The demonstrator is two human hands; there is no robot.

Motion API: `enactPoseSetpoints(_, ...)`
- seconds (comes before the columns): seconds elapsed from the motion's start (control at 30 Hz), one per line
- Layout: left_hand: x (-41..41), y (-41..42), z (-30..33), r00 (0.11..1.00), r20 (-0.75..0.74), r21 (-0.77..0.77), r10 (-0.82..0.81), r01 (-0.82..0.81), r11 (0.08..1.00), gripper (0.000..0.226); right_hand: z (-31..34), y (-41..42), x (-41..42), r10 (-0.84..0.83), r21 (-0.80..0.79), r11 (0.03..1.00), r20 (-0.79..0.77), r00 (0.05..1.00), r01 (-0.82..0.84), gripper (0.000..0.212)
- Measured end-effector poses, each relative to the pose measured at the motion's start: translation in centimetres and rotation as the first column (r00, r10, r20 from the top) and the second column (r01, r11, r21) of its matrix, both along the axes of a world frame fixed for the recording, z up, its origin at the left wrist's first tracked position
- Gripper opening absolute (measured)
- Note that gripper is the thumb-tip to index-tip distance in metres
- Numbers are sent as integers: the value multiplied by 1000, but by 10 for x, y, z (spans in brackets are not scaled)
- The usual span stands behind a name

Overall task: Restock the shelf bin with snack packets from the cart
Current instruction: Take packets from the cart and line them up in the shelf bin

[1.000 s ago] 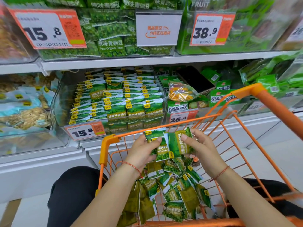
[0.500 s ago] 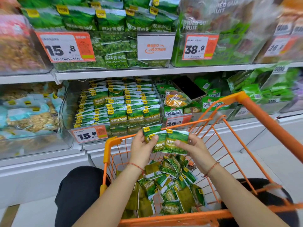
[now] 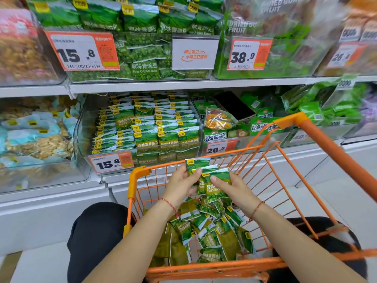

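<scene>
Both hands meet above the far end of the orange wire cart (image 3: 318,135), sharing a small fanned stack of green snack packets (image 3: 212,180) printed "Peas Garlic". The left hand (image 3: 179,186) grips the stack from its nine o'clock side, its thumb laid over the front of the packets and the other fingers curled behind them. The right hand (image 3: 236,190) holds it from the three o'clock side, its thumb pressed on the front face of the nearest packet and the rest of its fingers tucked behind. Each wrist wears a thin red cord. Below the hands, toward six o'clock, a loose heap of the same packets (image 3: 206,231) lies in the bottom of the cart. At twelve o'clock from the held stack, just past the cart's far rim, stands the clear shelf bin (image 3: 83,139), with rows of matching green packets set upright and a 15.8 price tag (image 3: 111,163) on its front. At two o'clock the neighbouring bin holds mixed green bags behind a 26.8 tag (image 3: 219,148). The shelf above carries larger green pea bags (image 3: 142,48).
</scene>
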State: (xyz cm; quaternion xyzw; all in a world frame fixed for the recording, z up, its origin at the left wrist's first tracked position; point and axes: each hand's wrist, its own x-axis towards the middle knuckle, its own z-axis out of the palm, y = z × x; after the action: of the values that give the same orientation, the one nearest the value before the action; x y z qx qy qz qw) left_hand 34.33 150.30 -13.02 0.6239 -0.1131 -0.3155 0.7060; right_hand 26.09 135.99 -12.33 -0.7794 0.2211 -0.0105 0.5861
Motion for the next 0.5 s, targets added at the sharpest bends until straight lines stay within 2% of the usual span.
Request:
enactPoseSetpoints(0.07,2,1,-2,998,-13,-30,-56,56,998,28,3,2,-1,-19,10,1000,22,1000,19,91)
enactPoseSetpoints(0.2,1,0,-4,988,-12,19,-156,156,988,48,7,6,-1,-10,-46,999,45,999,12,112)
enactPoseSetpoints(0.23,0,0,-3,986,-32,29,-163,164,986,53,7,7,-1,-5,-55,998,45,999,8,112)
enactPoseSetpoints(0.3,2,0,-7,984,-87,26,-157,160,987,67,1,3,1,-24,-47,999,67,997,27,95)
enactPoseSetpoints(0.4,3,0,-7,975,-159,-26,-152,150,988,63,-4,-1,3,-81,73,994,55,995,77,81)
enactPoseSetpoints(0.5,2,0,-6,962,-163,-28,-219,217,976,42,1,-1,6,-148,200,970,42,988,137,64)
